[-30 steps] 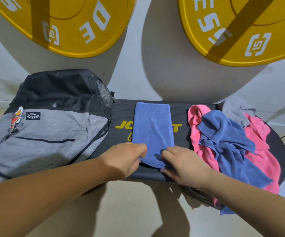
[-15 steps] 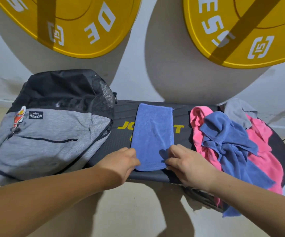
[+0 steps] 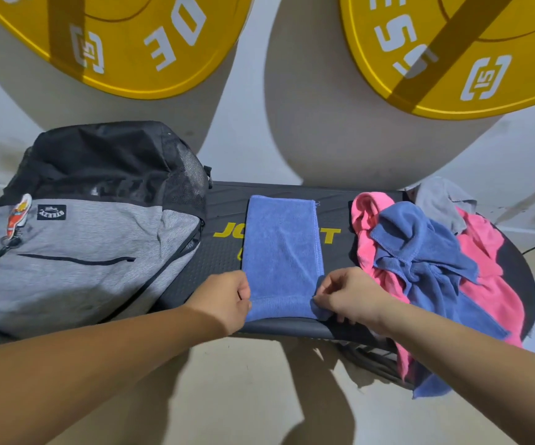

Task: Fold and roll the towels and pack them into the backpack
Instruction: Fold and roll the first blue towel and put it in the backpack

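A blue towel (image 3: 282,252), folded into a long narrow strip, lies flat on the black bench (image 3: 224,252) with its near end at the front edge. My left hand (image 3: 227,297) pinches the strip's near left corner. My right hand (image 3: 348,297) pinches the near right corner, fingers curled on the cloth. A grey and black backpack (image 3: 80,239) lies on its back at the left end of the bench, its zips closed as far as I can see.
A heap of loose towels sits on the right end of the bench: a blue one (image 3: 426,261) over pink ones (image 3: 491,284), a grey one (image 3: 439,203) behind. Two yellow weight plates (image 3: 150,43) lean against the wall. Pale floor lies below the bench.
Both hands have moved apart from the middle of the towel's near end to its two near corners. The near end now lies flat and square.
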A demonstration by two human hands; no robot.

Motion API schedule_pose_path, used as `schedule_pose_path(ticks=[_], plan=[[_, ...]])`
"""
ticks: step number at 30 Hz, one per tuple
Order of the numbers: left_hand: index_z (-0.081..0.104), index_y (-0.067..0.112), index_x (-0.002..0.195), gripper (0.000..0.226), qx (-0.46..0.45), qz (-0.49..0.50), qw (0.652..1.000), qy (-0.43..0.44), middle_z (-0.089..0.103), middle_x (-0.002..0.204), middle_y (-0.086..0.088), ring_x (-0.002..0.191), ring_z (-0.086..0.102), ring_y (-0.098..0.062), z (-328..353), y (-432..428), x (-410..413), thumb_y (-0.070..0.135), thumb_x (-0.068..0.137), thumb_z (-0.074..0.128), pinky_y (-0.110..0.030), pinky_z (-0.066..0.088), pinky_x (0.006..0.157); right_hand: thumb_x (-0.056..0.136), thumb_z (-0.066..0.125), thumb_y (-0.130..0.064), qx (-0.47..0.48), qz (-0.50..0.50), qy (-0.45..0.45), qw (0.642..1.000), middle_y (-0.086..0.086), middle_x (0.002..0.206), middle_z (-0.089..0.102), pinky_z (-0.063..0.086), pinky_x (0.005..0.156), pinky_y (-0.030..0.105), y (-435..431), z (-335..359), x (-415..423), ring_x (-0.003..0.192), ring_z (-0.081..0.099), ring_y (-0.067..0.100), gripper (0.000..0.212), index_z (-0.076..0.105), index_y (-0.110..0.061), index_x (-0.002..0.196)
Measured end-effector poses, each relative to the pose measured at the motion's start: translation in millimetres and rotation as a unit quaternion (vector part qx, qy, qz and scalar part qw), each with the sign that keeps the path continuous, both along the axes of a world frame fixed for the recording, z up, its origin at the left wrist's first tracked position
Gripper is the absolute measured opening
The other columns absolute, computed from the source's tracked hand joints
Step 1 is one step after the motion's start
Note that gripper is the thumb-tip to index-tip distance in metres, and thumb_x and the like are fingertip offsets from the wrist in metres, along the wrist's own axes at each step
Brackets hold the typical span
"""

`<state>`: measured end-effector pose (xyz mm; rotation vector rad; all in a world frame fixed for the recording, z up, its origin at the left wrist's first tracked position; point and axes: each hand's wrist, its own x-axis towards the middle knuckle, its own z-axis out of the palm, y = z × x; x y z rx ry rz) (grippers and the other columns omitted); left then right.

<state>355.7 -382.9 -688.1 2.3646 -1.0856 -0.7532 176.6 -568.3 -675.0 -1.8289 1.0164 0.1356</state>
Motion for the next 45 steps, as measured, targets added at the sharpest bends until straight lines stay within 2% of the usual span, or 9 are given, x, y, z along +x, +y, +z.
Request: schedule_pose_path(ticks=[5, 10, 16, 24, 27, 31, 34, 39, 45], plan=[[0.064, 0.024, 0.083, 0.041, -0.026, -0.334, 0.878, -0.342, 0.056, 0.087, 0.003, 0.075, 0.056, -0.019, 9.0, 1.2, -16.9, 0.001, 0.05, 0.069, -0.026, 0.039, 0.052, 0.076, 0.069, -0.018, -0.244, 0.143, 0.016, 0.959, -0.007, 0.08, 0.057, 0.05, 0.062, 0.032, -0.5, 0.4, 7.8, 0.074, 0.059, 0.02, 0.004, 0.065, -0.02, 0.076], [0.069, 0.024, 0.089, 0.023, -0.032, -0.365, 0.864, -0.346, 0.057, 0.084, 0.005, 0.074, 0.057, -0.016, -2.1, 6.9, -18.8, 0.04, 0.072, 0.071, -0.024, 0.045, 0.054, 0.072, 0.062, -0.02, -0.502, 0.308, -0.088, 0.804, -0.001, 0.076, 0.049, 0.038, 0.048, 0.032, 20.9, -17.0, -7.0, 0.065, 0.055, 0.026, 0.004, 0.059, -0.018, 0.075], [0.061, 0.028, 0.132, 0.036, -0.023, -0.247, 0.953, -0.173, 0.052, 0.116, 0.003, 0.108, 0.047, -0.018, -2.3, 6.7, -7.1, 0.032, 0.1, 0.045, -0.037, 0.047, 0.092, 0.081, 0.069, -0.038, -0.473, 0.255, -0.093, 0.838, -0.004, 0.089, 0.051, 0.046, 0.055, 0.032, 24.3, -25.9, -21.9, 0.073, 0.057, 0.022, 0.026, 0.057, -0.024, 0.099], [0.068, 0.025, 0.086, 0.009, -0.106, 0.076, 0.988, 0.08, 0.065, 0.069, 0.009, 0.055, 0.057, -0.005, -5.1, -2.9, -6.9, 0.017, 0.09, 0.069, -0.021, 0.049, 0.058, 0.096, 0.058, -0.038, -0.247, 0.14, -0.066, 0.957, -0.017, 0.09, 0.058, 0.052, 0.078, 0.033, 21.9, -18.0, -12.9, 0.083, 0.058, 0.007, 0.011, 0.06, -0.027, 0.094], [0.063, 0.023, 0.081, 0.017, -0.147, 0.114, 0.982, 0.017, 0.057, 0.079, 0.006, 0.062, 0.052, -0.008, -5.9, -9.3, 3.0, 0.016, 0.084, 0.078, -0.022, 0.047, 0.065, 0.09, 0.071, -0.033, -0.183, 0.027, -0.066, 0.98, -0.009, 0.073, 0.066, 0.047, 0.065, 0.022, 13.1, -17.5, -2.6, 0.065, 0.058, 0.002, 0.018, 0.06, -0.023, 0.082], [0.061, 0.021, 0.08, 0.02, -0.11, -0.18, 0.951, -0.226, 0.052, 0.086, 0.006, 0.076, 0.052, -0.017, 4.8, -13.0, 1.6, 0.007, 0.077, 0.075, -0.032, 0.049, 0.061, 0.087, 0.076, -0.039, -0.179, 0.019, -0.012, 0.984, -0.005, 0.073, 0.063, 0.042, 0.061, 0.027, 2.1, -11.1, 11.2, 0.067, 0.057, 0.011, 0.028, 0.059, -0.018, 0.08], [0.067, 0.021, 0.076, 0.03, -0.047, -0.316, 0.885, -0.34, 0.057, 0.08, 0.002, 0.069, 0.056, -0.02, 5.2, -8.7, -8.6, 0.009, 0.051, 0.077, -0.026, 0.047, 0.052, 0.089, 0.072, -0.042, -0.275, 0.085, 0.003, 0.958, -0.005, 0.08, 0.053, 0.041, 0.063, 0.033, -3.6, -8.4, 13.0, 0.071, 0.054, 0.017, 0.031, 0.054, -0.021, 0.076], [0.064, 0.019, 0.101, 0.018, -0.041, -0.292, 0.904, -0.311, 0.058, 0.1, 0.0, 0.09, 0.057, -0.023, 2.2, -3.8, -7.6, 0.032, 0.088, 0.063, -0.034, 0.052, 0.071, 0.094, 0.054, -0.039, -0.553, 0.237, -0.104, 0.792, 0.005, 0.075, 0.05, 0.041, 0.047, 0.037, 10.0, -21.1, 5.4, 0.062, 0.055, 0.03, 0.034, 0.058, -0.013, 0.073], [0.063, 0.024, 0.127, 0.029, -0.064, -0.216, 0.944, -0.241, 0.05, 0.124, 0.004, 0.118, 0.044, -0.021, 3.6, -5.9, -4.6, 0.029, 0.1, 0.053, -0.034, 0.045, 0.094, 0.084, 0.071, -0.037, -0.541, 0.305, -0.115, 0.776, 0.006, 0.11, 0.057, 0.046, 0.062, 0.037, -1.2, -24.1, -11.1, 0.08, 0.053, 0.028, 0.028, 0.058, -0.014, 0.092]])
